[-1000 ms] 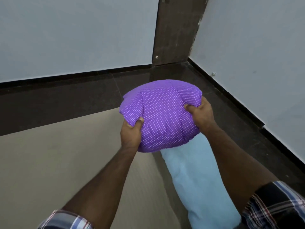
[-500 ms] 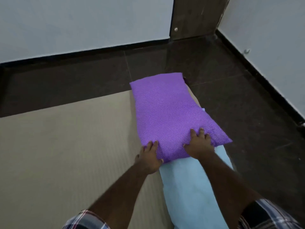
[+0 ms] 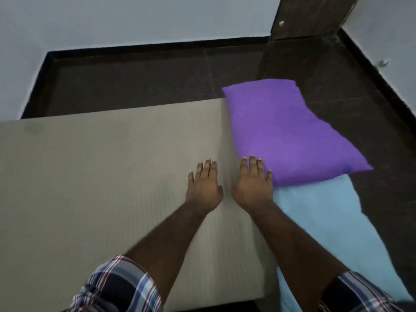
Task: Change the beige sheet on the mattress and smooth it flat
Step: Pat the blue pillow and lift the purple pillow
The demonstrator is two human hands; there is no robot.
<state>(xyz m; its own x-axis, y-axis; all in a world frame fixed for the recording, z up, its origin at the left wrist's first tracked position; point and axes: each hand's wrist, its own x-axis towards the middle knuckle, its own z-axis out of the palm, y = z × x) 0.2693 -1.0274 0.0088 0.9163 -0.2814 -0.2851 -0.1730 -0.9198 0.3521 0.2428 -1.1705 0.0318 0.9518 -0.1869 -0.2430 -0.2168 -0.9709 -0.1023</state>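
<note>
A purple pillow (image 3: 283, 131) lies at the right of centre, its far end over the dark floor (image 3: 139, 82) and its near end resting on a light blue pillow (image 3: 333, 221) that runs down toward the lower right corner. Both sit along the right edge of the mattress (image 3: 238, 289). Pale walls (image 3: 112, 19) fill the top of the frame, with a dark wooden door frame (image 3: 308, 16) at the upper right.

The beige sheet (image 3: 90, 165) covers the mattress across the left and centre of the frame, looking flat and finely ribbed. The left hand (image 3: 203, 188) lies palm down on it just below centre, fingers (image 3: 207, 168) straight and slightly spread. The right hand (image 3: 252, 185) is just beside it to the right, fingers straight and spread too, their tips touching the near left edge of the purple pillow. Checked sleeves (image 3: 119, 287) show along the bottom edge. No writing can be read anywhere.
</note>
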